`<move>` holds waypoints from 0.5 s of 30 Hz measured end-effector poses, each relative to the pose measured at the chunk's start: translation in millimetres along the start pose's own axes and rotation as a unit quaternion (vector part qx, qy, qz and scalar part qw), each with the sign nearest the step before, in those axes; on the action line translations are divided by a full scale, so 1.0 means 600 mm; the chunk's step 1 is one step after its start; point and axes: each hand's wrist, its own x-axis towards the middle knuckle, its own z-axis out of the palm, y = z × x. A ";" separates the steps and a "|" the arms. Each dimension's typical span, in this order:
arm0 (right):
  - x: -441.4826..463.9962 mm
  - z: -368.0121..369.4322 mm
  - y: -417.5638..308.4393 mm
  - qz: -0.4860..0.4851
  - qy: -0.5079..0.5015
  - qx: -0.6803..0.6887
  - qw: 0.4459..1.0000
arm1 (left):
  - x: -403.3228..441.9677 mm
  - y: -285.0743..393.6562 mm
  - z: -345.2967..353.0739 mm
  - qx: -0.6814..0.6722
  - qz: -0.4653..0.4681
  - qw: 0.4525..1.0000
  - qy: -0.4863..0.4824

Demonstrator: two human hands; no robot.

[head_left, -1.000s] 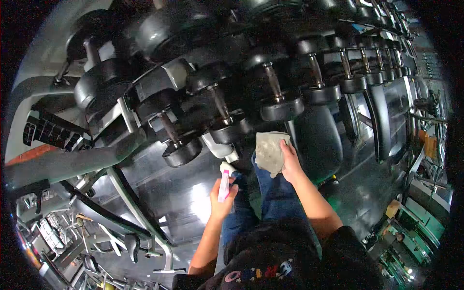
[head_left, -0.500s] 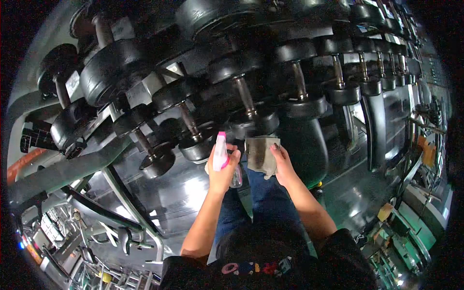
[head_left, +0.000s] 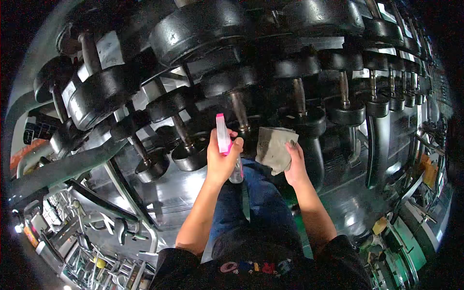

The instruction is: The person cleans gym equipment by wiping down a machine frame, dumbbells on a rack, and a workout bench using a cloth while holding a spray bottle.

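My left hand (head_left: 222,159) is wrapped round a spray bottle (head_left: 223,135) with a white and pink trigger head. Its clear lower part (head_left: 237,173) shows below the fingers. In my right hand (head_left: 296,166) is a folded grey cloth (head_left: 276,149), pinched at its right edge, with a dark stain on its left side. Both hands are in front of the lower row of black dumbbells. Closest to the bottle is a dumbbell with a metal handle (head_left: 239,112), its near end partly hidden. Another dumbbell (head_left: 299,96) lies just beyond the cloth.
Larger dumbbells (head_left: 200,29) rest on the upper tier of the rack. A grey metal frame (head_left: 126,186) slants down at left, with gym machines (head_left: 104,263) behind it. Dark, shiny flooring (head_left: 193,186) lies under my legs. A black upright (head_left: 378,150) supports the rack at right.
The view has shifted slightly along the rack. My right hand has moved right and a little up with the cloth, which is now tilted. The spray bottle has risen slightly in my left hand.
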 end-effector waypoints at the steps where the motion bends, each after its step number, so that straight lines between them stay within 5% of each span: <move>1: 0.002 0.001 -0.002 0.000 0.000 0.001 1.000 | 0.002 0.005 0.003 0.001 0.001 1.000 0.000; 15: -0.007 0.017 0.038 -0.025 0.008 -0.010 1.000 | 0.024 0.015 0.014 0.059 0.040 0.997 0.007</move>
